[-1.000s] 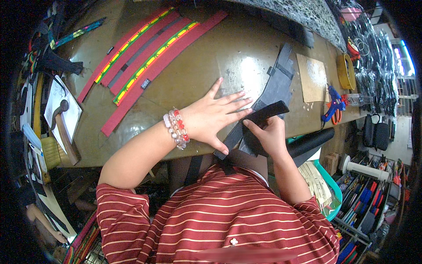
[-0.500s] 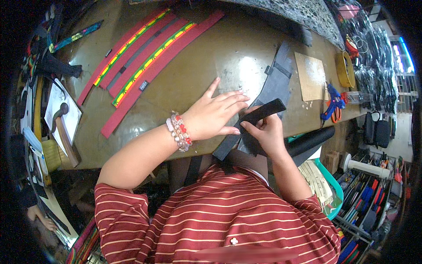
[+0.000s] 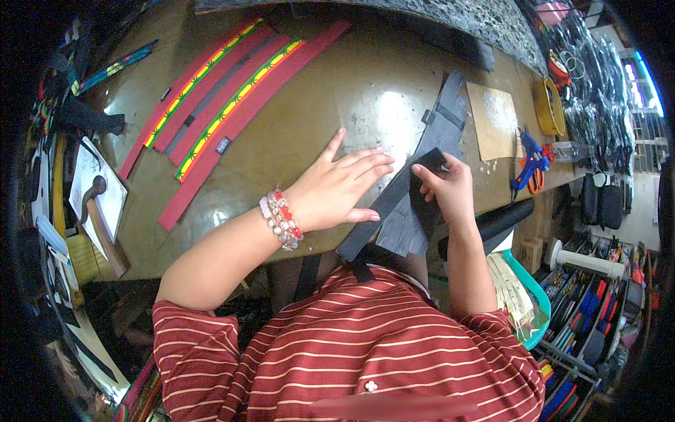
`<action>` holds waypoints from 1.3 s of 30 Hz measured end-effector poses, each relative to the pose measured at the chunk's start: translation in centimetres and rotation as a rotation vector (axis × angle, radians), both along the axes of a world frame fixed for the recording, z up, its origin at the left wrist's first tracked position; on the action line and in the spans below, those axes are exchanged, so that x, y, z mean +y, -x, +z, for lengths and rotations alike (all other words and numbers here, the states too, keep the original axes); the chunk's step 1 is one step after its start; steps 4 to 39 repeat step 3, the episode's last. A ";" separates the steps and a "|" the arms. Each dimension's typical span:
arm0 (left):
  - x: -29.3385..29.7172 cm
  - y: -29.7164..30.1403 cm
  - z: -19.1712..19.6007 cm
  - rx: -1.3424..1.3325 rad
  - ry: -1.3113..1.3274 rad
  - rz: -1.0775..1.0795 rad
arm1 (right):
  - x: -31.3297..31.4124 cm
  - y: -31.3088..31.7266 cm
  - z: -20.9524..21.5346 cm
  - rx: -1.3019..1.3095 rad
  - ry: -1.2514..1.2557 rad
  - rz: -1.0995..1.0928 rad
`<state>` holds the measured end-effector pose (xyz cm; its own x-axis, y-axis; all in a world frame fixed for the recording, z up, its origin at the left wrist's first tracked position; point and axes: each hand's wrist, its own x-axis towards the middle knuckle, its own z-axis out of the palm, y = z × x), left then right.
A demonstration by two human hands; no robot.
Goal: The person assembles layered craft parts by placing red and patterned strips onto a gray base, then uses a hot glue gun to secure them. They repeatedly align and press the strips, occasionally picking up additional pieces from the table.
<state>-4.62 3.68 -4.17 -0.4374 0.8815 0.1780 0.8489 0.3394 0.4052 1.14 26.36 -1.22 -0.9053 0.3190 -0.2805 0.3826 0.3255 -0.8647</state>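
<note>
At the near edge of the bench (image 3: 316,91), a dark grey strap (image 3: 394,204) lies slantwise, its lower end hanging over the edge toward the person's striped shirt. The left hand (image 3: 337,190) rests flat and open on the benchtop, fingers spread, with the fingertips touching the strap's left side; beaded bracelets (image 3: 281,219) circle the wrist. The right hand (image 3: 443,190) is closed on the strap's upper end, thumb and fingers pinching it just above the benchtop. Under and beyond this strap lies a wider dark grey piece (image 3: 439,130) running toward the far edge. Toward the far left corner lie red straps with yellow-green stripes (image 3: 225,105), well apart from both hands. Near the right edge sit a tan board (image 3: 492,123) and a blue glue gun (image 3: 529,158). A hammer (image 3: 98,218) rests at the left edge.
</note>
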 end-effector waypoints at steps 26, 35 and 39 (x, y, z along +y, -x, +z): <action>0.0 0.0 0.1 -0.004 0.015 -0.002 | 0.0 0.0 0.0 -0.005 -0.012 0.003; 0.0 0.0 0.1 -0.004 0.015 -0.002 | 0.0 0.0 0.0 -0.005 -0.012 0.003; 0.0 0.0 0.1 -0.004 0.015 -0.002 | 0.0 0.0 0.0 -0.005 -0.012 0.003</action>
